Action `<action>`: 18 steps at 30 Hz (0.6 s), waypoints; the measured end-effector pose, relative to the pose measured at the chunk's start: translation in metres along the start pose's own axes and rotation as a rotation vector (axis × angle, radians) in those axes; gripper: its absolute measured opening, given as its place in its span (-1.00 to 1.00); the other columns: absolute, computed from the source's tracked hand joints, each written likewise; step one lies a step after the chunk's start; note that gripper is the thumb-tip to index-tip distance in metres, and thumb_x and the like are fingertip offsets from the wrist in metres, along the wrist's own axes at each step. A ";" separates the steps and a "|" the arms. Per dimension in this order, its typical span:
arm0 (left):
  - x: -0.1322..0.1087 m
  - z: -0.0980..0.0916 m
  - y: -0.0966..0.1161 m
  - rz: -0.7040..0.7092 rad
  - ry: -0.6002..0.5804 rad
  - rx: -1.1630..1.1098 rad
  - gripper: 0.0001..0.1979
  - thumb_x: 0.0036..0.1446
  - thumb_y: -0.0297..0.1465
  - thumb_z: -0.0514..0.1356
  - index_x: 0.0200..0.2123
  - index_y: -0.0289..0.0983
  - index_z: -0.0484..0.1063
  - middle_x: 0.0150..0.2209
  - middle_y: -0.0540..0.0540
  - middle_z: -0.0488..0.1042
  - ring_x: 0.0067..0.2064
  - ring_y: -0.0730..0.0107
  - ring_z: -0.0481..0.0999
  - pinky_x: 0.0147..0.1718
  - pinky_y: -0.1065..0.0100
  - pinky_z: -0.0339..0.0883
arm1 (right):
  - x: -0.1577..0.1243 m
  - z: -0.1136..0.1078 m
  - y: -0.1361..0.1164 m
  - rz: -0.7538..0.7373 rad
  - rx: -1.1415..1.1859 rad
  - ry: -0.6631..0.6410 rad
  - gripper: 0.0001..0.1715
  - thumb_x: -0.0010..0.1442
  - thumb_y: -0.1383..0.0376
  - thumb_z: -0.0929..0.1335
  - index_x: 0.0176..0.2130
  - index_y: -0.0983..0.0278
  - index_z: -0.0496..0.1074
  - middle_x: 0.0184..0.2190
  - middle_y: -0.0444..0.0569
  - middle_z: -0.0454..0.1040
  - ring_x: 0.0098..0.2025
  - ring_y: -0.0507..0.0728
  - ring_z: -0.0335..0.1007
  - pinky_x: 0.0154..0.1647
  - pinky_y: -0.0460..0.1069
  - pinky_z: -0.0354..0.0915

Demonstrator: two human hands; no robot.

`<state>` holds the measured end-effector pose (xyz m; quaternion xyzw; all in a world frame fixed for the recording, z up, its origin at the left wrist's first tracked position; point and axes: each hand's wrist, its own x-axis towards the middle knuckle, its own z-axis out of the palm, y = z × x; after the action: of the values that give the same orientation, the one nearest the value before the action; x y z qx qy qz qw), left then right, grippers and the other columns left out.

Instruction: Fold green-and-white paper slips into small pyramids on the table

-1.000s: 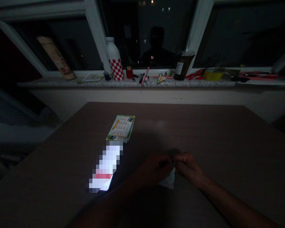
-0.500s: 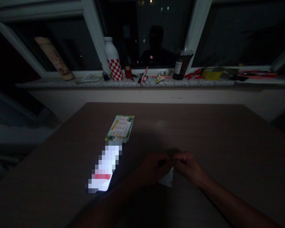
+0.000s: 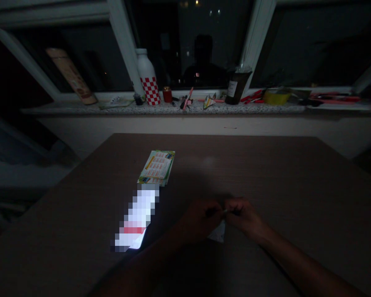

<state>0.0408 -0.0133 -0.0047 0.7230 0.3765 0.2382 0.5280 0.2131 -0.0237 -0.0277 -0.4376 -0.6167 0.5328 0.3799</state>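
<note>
Close together over the table, my left hand (image 3: pixel 200 218) and my right hand (image 3: pixel 243 214) pinch a small piece of paper (image 3: pixel 218 233) between their fingertips. Its pale lower corner hangs out below the fingers; the upper part is hidden by them, and dim light blurs the details. Both hands are closed. Left of my left hand lies a phone (image 3: pixel 137 239) with a bright screen. Beyond it is a small stack of printed paper cards (image 3: pixel 157 166), white with green edges and rows of text.
The brown table (image 3: pixel 266 165) reaches to the wall under a window. On the stone sill (image 3: pixel 173 108) stand a tan tumbler (image 3: pixel 71 76), a red-checked white bottle (image 3: pixel 148 78), a small red jar (image 3: pixel 167 94), a dark bag (image 3: pixel 233 88), a yellow tape roll (image 3: pixel 276 96) and several pens.
Both hands stay in nearly the same place. The fingertips have shifted slightly on the paper, and a little less of its lower corner shows.
</note>
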 end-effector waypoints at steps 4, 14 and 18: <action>-0.001 0.001 -0.001 -0.025 -0.034 -0.004 -0.77 0.16 -0.33 0.05 -0.47 -0.33 0.34 -0.55 0.07 0.22 -0.51 0.56 0.18 -0.55 0.51 0.00 | -0.002 -0.001 -0.004 0.016 -0.052 -0.019 -0.69 -0.02 0.27 0.22 -0.70 0.24 0.07 -0.71 -0.25 -0.05 -0.64 -0.06 -0.17 -0.66 -0.12 -0.15; 0.001 0.000 0.001 -0.011 0.009 0.042 -0.77 0.15 -0.35 0.05 -0.47 -0.33 0.36 -0.55 0.07 0.23 -0.50 0.55 0.18 -0.53 0.50 0.01 | -0.001 0.002 -0.010 0.018 -0.117 0.063 -0.74 -0.05 0.29 0.24 -0.69 0.26 0.13 -0.69 -0.23 0.00 -0.62 -0.06 -0.12 -0.62 -0.11 -0.12; 0.001 0.001 -0.002 0.014 0.039 0.027 -0.78 0.16 -0.35 0.06 -0.47 -0.34 0.36 -0.56 0.08 0.22 -0.50 0.56 0.18 -0.53 0.50 0.01 | -0.001 0.003 -0.004 0.015 -0.018 0.072 -0.72 -0.09 0.31 0.30 -0.67 0.25 0.10 -0.68 -0.25 0.02 -0.60 -0.06 -0.11 -0.61 -0.12 -0.11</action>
<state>0.0421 -0.0128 -0.0072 0.7280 0.3849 0.2505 0.5090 0.2096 -0.0255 -0.0247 -0.4645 -0.6042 0.5138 0.3940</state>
